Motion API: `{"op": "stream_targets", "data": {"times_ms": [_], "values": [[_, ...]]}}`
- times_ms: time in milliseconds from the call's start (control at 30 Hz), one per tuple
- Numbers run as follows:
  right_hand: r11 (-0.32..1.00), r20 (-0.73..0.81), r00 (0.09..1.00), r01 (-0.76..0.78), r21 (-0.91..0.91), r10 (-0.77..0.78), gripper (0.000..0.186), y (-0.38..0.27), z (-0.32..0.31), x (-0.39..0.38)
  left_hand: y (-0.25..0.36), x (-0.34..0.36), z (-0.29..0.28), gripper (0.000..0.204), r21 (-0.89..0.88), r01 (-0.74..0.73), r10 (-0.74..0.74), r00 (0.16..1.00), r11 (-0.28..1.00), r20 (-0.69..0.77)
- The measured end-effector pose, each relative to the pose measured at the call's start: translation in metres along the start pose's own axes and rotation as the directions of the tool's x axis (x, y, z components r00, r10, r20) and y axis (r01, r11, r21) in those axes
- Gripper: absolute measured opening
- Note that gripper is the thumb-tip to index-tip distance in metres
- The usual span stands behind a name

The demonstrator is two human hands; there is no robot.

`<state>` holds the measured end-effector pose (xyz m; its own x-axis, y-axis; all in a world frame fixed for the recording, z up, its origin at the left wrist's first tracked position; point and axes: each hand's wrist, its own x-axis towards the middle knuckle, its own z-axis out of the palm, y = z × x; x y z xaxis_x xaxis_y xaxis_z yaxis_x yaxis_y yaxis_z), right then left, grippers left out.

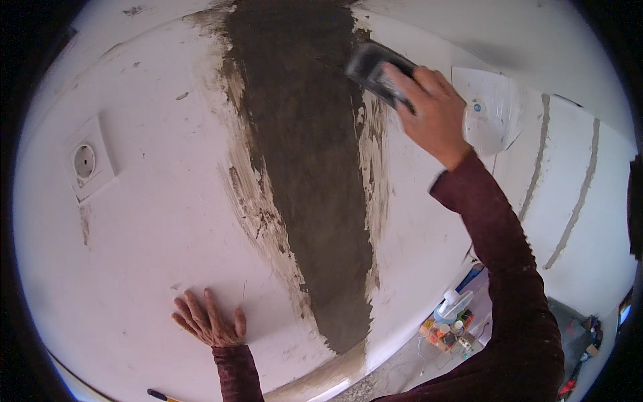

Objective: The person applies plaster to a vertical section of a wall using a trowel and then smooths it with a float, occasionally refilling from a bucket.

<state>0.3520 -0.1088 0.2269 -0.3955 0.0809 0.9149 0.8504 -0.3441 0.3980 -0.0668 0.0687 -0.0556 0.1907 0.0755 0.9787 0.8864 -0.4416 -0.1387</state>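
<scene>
A wide strip of dark grey plaster [308, 154] runs down the white wall [167, 161], narrowing toward the bottom, with smeared, ragged edges. My right hand [432, 110] grips a black sanding block [380, 72], slightly blurred, at the upper right edge of this strip. The block's working face is turned to the wall and hidden from me. Lower left, my left hand [209, 321] lies flat against the wall with its fingers spread, holding nothing.
A white socket [85, 162] is set in the wall at left. Behind my right wrist is a clear plastic-like cover [485, 110]. Two grey filled grooves [576, 194] mark the wall at far right. Below, a box of small items [445, 331] stands on the floor.
</scene>
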Motion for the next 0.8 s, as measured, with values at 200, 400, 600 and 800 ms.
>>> {"op": "stream_targets", "data": {"times_ms": [200,400,600,800], "values": [[0.982,0.377,0.907,0.182,0.054,-0.189,0.043,0.030,-0.032,0.036,0.000,-0.002,0.003,0.073,0.024,-0.001,0.001,1.000,1.000,-0.005],[0.885,0.328,0.855,0.454,-0.100,-0.401,0.042,0.022,-0.040,0.063,0.001,-0.002,0.002,0.069,-0.009,0.019,-0.019,1.000,1.000,-0.013],[0.803,0.312,0.819,0.555,-0.216,-0.482,0.036,0.007,-0.040,0.067,0.002,-0.002,0.004,0.068,-0.023,0.020,-0.021,0.999,1.000,-0.033],[0.818,0.502,0.688,0.571,0.072,-0.525,0.034,-0.019,-0.076,0.061,-0.001,-0.001,0.003,0.069,-0.014,0.019,-0.020,0.999,1.000,-0.034]]}}
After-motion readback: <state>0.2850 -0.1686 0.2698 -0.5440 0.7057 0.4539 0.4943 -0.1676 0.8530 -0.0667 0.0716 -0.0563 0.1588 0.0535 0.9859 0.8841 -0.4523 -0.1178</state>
